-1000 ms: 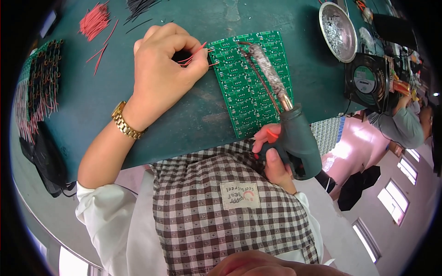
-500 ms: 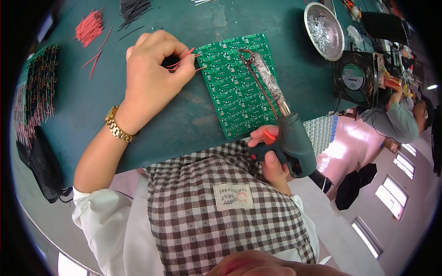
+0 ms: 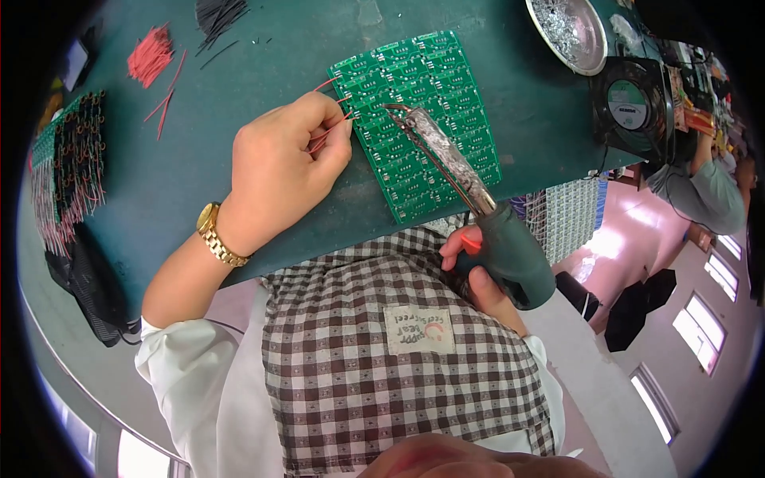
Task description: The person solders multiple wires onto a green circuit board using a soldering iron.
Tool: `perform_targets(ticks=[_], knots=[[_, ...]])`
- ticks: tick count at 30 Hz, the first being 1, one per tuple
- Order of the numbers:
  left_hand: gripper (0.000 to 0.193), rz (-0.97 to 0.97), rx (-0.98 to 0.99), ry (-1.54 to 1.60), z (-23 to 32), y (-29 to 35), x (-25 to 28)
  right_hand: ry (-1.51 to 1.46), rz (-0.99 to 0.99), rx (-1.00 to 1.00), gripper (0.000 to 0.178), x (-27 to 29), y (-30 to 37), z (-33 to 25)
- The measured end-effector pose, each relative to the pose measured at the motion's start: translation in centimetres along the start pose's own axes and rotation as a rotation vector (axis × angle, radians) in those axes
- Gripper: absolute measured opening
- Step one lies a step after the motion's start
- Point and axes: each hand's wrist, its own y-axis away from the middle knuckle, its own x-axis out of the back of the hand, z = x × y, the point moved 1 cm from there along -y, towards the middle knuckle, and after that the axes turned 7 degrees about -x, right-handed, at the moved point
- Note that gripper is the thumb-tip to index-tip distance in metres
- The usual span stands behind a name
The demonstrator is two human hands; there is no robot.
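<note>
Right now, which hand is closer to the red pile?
Left. The left hand is below the red pile and to its right in the picture; the right hand is lower and much farther right.

The left forearm (image 3: 179,291) slanted up and to the right from the lower left, bare below the elbow. The left hand (image 3: 285,166) was turned back upward, its index finger (image 3: 317,114) and left thumb (image 3: 335,157) pinched together toward the right, the remaining fingers mostly hidden. The right hand (image 3: 492,296) sat lower, close to the torso, right fingers (image 3: 457,245) curled in a grip, right thumb (image 3: 480,279) below them, palm out of sight.
</note>
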Motion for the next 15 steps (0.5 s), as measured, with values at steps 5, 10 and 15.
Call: perform_targets(ticks=[5,10,15], knots=[[0.01,-0.023,0.027,-0.021,-0.1,0.1,0.0,-0.001,0.037,-0.03,0.036,-0.9,-0.4,-0.6],[0.01,-0.013,0.016,0.029,-0.3,0.2,-0.1,-0.016,0.054,-0.014,0.029,-1.0,-0.5,-0.2],[0.01,0.004,-0.008,-0.026,-0.2,0.2,-0.2,-0.012,0.058,0.001,0.03,-1.2,-0.7,-0.6]])
